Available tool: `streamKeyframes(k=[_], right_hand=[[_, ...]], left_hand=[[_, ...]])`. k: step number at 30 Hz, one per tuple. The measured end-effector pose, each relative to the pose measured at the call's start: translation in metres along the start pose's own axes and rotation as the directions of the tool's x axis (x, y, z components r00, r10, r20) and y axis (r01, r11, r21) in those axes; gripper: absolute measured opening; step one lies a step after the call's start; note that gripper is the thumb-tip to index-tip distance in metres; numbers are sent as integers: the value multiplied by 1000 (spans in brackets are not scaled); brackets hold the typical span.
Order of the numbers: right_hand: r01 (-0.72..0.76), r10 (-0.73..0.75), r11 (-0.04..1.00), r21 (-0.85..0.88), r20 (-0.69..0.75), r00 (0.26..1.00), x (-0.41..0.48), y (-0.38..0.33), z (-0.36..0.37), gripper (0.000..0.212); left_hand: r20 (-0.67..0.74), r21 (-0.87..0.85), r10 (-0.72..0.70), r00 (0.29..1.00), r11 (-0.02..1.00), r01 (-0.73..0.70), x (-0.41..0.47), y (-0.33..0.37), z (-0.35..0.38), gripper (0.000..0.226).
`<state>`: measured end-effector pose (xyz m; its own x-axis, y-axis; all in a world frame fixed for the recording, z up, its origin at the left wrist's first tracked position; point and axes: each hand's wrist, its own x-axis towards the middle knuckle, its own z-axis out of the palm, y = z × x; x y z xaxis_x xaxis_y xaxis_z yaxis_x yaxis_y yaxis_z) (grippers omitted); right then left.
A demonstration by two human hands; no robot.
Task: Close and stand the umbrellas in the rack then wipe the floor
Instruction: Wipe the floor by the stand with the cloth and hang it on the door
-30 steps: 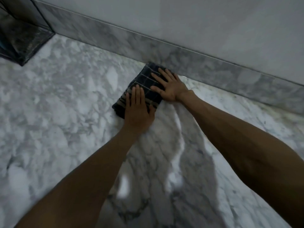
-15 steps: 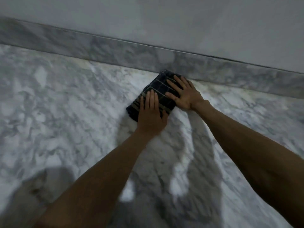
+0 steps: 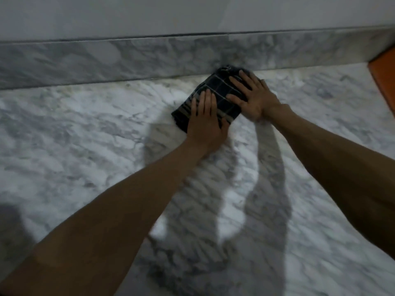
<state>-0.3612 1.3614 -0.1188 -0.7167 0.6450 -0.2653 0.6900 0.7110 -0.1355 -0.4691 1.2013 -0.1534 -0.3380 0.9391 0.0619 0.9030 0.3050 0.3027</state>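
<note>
I have both hands flat on the folded cloth (image 3: 217,84), which lies on the marble floor (image 3: 85,124) with its far corner touching the skirting (image 3: 106,60). My left hand (image 3: 206,124) covers the near part and my right hand (image 3: 256,99) the far part. The fingers are straight and a little spread, and they grip nothing. I judge this puts the weight down evenly, so the cloth slides as one pad and does not unfold. It sits at the wall, I think, to reach the wet along the edge. No umbrellas or rack are in view, so I judge the wiping step is in hand. An orange thing (image 3: 382,77) shows at the far right, and I cannot tell what it is.
</note>
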Motion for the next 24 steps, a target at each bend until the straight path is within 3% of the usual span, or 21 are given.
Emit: streamKeyframes(k=[5,9,12,18,24], right_hand=[[-217,217,976,28,-14,976,-12,67,-6,72],[-301,303,953,48,-40,952,-17,91,-3,84],[-367,377,923,112,-83,923,-18,89,0,73],[-488,495,860,147,-16,869,-51,81,5,75],[-581,589,800,148,-9,808,-133,88,27,75]], left_hand=[[118,20,192,974,980,-196,53,41,13,80],[177,67,308,935,944,-324,78,53,20,85],[224,104,319,921,932,-348,84,55,14,86],[374,145,318,871,908,-394,84,64,2,74],[398,139,411,820,857,-496,34,104,13,72]])
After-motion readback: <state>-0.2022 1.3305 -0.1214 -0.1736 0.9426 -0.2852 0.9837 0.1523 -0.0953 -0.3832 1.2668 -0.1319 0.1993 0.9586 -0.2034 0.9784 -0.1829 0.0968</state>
